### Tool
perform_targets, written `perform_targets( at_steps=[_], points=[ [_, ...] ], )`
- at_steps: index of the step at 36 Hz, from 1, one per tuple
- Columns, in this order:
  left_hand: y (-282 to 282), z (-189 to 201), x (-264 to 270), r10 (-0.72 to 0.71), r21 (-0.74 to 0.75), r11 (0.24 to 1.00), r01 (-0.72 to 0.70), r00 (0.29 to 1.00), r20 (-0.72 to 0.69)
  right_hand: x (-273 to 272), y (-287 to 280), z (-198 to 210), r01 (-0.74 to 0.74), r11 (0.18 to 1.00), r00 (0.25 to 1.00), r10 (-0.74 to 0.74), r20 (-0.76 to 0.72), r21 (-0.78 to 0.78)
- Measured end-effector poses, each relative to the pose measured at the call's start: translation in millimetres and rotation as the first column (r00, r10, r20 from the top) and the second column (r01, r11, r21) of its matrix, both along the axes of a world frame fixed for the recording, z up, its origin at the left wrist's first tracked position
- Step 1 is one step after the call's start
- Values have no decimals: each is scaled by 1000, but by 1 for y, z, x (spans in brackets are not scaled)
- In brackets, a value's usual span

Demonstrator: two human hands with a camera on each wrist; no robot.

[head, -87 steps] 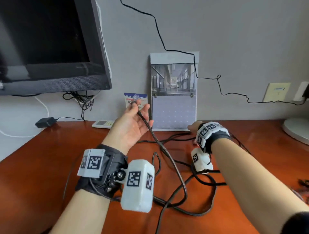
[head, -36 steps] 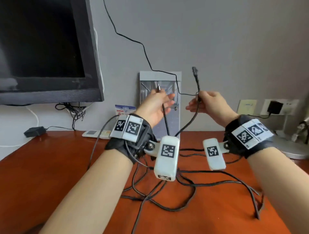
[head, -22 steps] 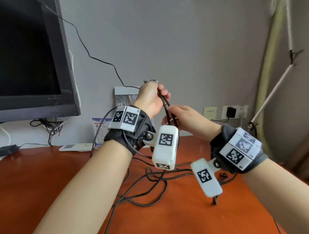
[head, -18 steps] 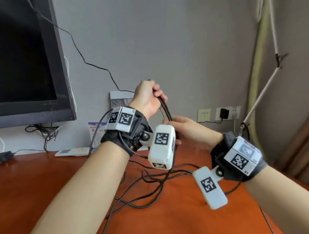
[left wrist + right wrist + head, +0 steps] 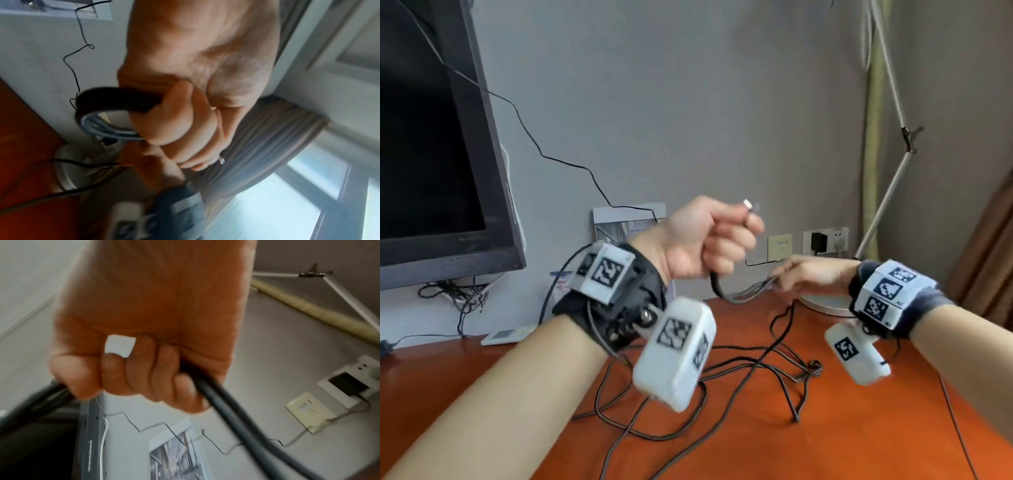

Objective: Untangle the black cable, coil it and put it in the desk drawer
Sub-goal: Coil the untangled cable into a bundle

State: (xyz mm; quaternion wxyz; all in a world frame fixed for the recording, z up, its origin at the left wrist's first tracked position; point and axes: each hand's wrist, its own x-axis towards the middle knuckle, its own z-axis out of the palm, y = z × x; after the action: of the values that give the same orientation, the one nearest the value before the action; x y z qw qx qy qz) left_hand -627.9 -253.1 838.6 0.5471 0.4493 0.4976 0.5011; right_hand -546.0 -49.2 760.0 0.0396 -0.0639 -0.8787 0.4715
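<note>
**Drawing the black cable taut between two fists, before coiling**

Gripping one end of the black cable point(image 5: 736, 298) in the left hand point(image 5: 707, 236), raised above the desk point(image 5: 842, 445), all fingers curled tight round it and the metal plug tip point(image 5: 748, 204) poking out above the knuckles. Showing, in the left wrist view, the cable point(image 5: 115, 97) leaving the bottom of that fist in a tight bend. Closing the right hand point(image 5: 813, 274) round the same cable further along, lower and near the lamp base point(image 5: 822, 306); in the right wrist view, fingers point(image 5: 162, 369) wrapped fully round the cable point(image 5: 236, 418), which is passing through the fist. Leaving the rest of the cable lying in loose crossed loops point(image 5: 756, 359) on the desk below both hands, with what looks like a small knot point(image 5: 813, 365), too small to tell for sure. Desk drawer not in view.

Judging the step as running the cable through the right fist to work the tangle towards the free end:
- slackening the right grip just enough for sliding, not pinching
- holding the left fist firm as the anchor, but easing the sharp bend at the plug
- stopping at any crossing and lifting the loop over, never yanking, for fear of tightening the knot
- steering the trailing loops away from the lamp base to avoid snagging
</note>
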Motion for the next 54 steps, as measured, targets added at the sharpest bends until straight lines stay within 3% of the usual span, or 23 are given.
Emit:
perform_targets(
  at_steps=[2, 5, 9, 12, 16, 20, 22, 24, 26, 28, 30, 33, 37, 39, 41, 42, 44, 47, 49, 51, 52, 54],
  points=[
    [5, -16, 7, -168, -161, 977, 141, 971, -169, 4, -1, 19, 67, 995, 997, -64, -38, 72],
    [17, -35, 10, -245, -308, 942, 130, 897, -369, 11, -9, 43, 99, 979, 994, -89, -63, 178],
    [31, -57, 8, -179, -337, 941, -33, 795, -580, 14, -12, 61, 110, 964, 990, -84, -115, 244],
    [37, -68, -2, -43, -285, 947, -151, 816, -577, 20, -23, 64, 87, 955, 988, -46, -146, 284],
    [38, -67, -24, 240, -90, 954, -287, 908, -343, 18, -39, 46, 206, 918, 955, -114, -273, 338],
    [45, -68, -30, 373, 59, 928, -369, 924, -84, 4, -51, 12, 365, 911, 841, -234, -488, 191],
    [53, -72, -29, 431, 124, 895, -429, 902, 9, -5, -60, -1, 437, 889, 765, -288, -576, 136],
    [62, -75, -27, 486, 182, 851, -493, 870, 85, -10, -70, -11, 419, 907, 731, -317, -604, 32],
    [68, -74, -26, 555, 221, 772, -596, 802, 222, -13, -76, -20, 374, 927, 758, -330, -563, -40],
    [69, -66, -30, 598, 232, 669, -706, 697, 396, -12, -78, -33, 348, 937, 830, -314, -461, -12],
    [65, -54, -38, 585, 227, 597, -769, 611, 533, -9, -80, -48, 221, 975, 906, -212, -365, -18],
    [54, -42, -48, 507, 207, 604, -770, 572, 645, -2, -79, -63, -20, 982, 958, -34, -286, -186],
    [43, -35, -45, 279, 231, 686, -690, 543, 792, 3, -61, -69, -199, 967, 962, 163, -219, -156],
    [38, -32, -43, 179, 212, 811, -545, 576, 797, 5, -47, -69, -216, 969, 972, 201, -124, -118],
    [34, -31, -40, -28, 234, 950, -209, 687, 726, 9, -33, -63, -167, 983, 985, 164, -46, -74],
    [31, -32, -38, -153, 242, 970, -16, 733, 663, 12, -27, -58, -133, 991, 991, 132, -13, -28],
    [26, -35, -30, -325, 214, 944, 250, 815, 480, 17, -16, -42, -58, 995, 998, 56, 28, 84],
    [27, -42, -14, -505, 25, 855, 518, 822, 262, 21, -3, -18, 17, 976, 997, -32, 68, 217],
    [29, -45, -4, -559, -161, 808, 566, 824, 92, 21, -1, -3, 45, 958, 988, -84, 130, 282],
    [31, -48, 7, -523, -380, 811, 445, 843, -128, 21, -3, 10, 27, 924, 966, -123, 228, 382],
    [31, -50, 14, -503, -466, 814, 348, 823, -265, 21, -4, 16, 14, 905, 951, -144, 275, 424],
    [32, -59, 25, -497, -561, 812, 162, 697, -518, 21, -6, 25, -13, 881, 930, -163, 329, 473]
  ],
)
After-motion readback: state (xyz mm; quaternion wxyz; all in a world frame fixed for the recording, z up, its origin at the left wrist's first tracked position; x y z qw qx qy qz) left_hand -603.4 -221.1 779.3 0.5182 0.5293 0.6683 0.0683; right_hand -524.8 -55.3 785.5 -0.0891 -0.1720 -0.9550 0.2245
